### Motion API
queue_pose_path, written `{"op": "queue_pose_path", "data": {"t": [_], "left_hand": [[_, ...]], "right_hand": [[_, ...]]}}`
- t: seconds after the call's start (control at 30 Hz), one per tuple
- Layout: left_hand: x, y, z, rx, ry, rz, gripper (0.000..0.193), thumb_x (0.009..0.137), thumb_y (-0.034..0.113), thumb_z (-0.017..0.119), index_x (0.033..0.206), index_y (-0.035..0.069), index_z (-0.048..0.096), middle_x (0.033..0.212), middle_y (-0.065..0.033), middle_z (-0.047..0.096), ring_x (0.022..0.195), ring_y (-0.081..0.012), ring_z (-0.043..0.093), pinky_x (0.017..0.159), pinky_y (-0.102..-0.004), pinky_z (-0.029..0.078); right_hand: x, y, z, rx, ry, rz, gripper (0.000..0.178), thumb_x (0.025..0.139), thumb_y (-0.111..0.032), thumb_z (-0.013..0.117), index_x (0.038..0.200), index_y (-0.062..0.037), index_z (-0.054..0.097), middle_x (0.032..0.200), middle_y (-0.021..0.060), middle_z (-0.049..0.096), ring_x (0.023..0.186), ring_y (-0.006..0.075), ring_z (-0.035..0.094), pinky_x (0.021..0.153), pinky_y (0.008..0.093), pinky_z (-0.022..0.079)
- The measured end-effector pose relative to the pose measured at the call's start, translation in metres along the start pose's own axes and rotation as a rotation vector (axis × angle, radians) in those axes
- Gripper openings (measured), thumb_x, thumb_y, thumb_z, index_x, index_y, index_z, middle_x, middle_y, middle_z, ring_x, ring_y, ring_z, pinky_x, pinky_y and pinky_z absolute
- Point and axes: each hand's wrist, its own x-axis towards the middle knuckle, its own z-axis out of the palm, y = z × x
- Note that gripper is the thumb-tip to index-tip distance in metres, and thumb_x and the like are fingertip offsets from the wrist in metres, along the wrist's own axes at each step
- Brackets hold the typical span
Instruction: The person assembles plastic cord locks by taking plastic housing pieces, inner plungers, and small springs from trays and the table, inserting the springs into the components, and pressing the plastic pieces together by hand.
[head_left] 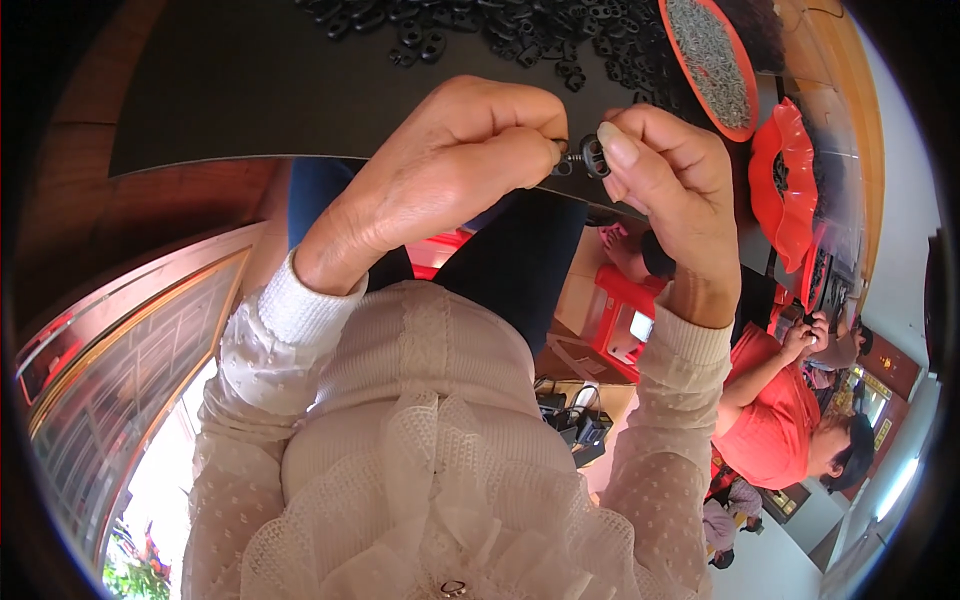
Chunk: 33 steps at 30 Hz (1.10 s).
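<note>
My left hand (450,165) is closed, its thumb and forefinger pinching a small black plastic cord lock piece (563,168). Between the two hands a small metal spring (573,157) shows. On the other side, my right hand (675,185) pinches a rounded black cord lock body (594,157) with holes in it. The two black parts are close together, with the spring between them; whether they are joined I cannot tell. Both hands are over the near edge of a dark mat (250,100). Fingers hide much of the left part.
A heap of black cord lock parts (520,30) spreads along the mat's far side. An orange-red dish (742,128) full of small springs lies at the far right. Beside it is a red wavy-rimmed bowl (785,225). Other people, one in a red shirt (765,420), are on the right.
</note>
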Motion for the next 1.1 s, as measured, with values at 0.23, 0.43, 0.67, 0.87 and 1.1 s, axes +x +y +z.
{"op": "queue_pose_path", "data": {"t": [0.23, 0.43, 0.67, 0.87, 1.1], "left_hand": [[0.0, -0.002, -0.001, 0.006, -0.008, 0.017, 0.017, 0.08, 0.015, 0.05, 0.071, 0.001, 0.051, 0.061, 0.0021, 0.043, 0.057, -0.0052, 0.036, 0.052, -0.0248, 0.026], [0.0, -0.004, -0.002, -0.026, -0.01, 0.028, 0.015, 0.083, 0.012, 0.051, 0.076, 0.0, 0.054, 0.065, 0.0017, 0.047, 0.058, -0.0057, 0.039, 0.053, -0.0237, 0.03], [0.001, 0.0, -0.006, -0.031, -0.072, -0.024, 0.015, 0.087, 0.013, 0.053, 0.08, 0.0, 0.058, 0.069, 0.0011, 0.053, 0.06, -0.0042, 0.044, 0.053, -0.022, 0.032], [0.002, 0.0, -0.007, -0.026, -0.09, -0.019, 0.016, 0.088, 0.013, 0.053, 0.08, 0.0, 0.059, 0.068, 0.0005, 0.054, 0.06, -0.0037, 0.046, 0.052, -0.0213, 0.033], [0.001, 0.003, 0.0, -0.169, 0.043, -0.092, 0.017, 0.086, 0.013, 0.054, 0.079, -0.001, 0.062, 0.062, 0.001, 0.053, 0.054, -0.0036, 0.044, 0.05, -0.0206, 0.032]], "right_hand": [[0.001, 0.003, 0.003, -0.01, -0.022, -0.012, 0.024, 0.092, -0.019, 0.062, 0.077, -0.0007, 0.06, 0.063, -0.0032, 0.051, 0.058, 0.003, 0.042, 0.051, 0.0207, 0.032], [0.0, 0.008, 0.01, 0.008, 0.041, -0.057, 0.025, 0.093, -0.02, 0.061, 0.078, -0.0004, 0.059, 0.062, -0.0029, 0.05, 0.058, 0.0034, 0.042, 0.051, 0.021, 0.033], [-0.001, 0.008, 0.01, -0.093, 0.039, -0.186, 0.026, 0.095, -0.021, 0.06, 0.08, 0.0007, 0.057, 0.064, -0.0017, 0.049, 0.058, 0.0042, 0.043, 0.05, 0.0221, 0.034], [0.002, 0.006, 0.009, -0.107, 0.021, -0.179, 0.025, 0.095, -0.018, 0.059, 0.08, 0.0008, 0.057, 0.064, -0.0019, 0.048, 0.059, 0.0041, 0.043, 0.05, 0.0221, 0.034], [-0.003, 0.01, 0.035, -0.513, 0.374, -0.362, 0.02, 0.089, -0.018, 0.067, 0.087, 0.0, 0.059, 0.065, 0.0067, 0.051, 0.053, 0.0157, 0.047, 0.049, 0.0267, 0.038]]}}
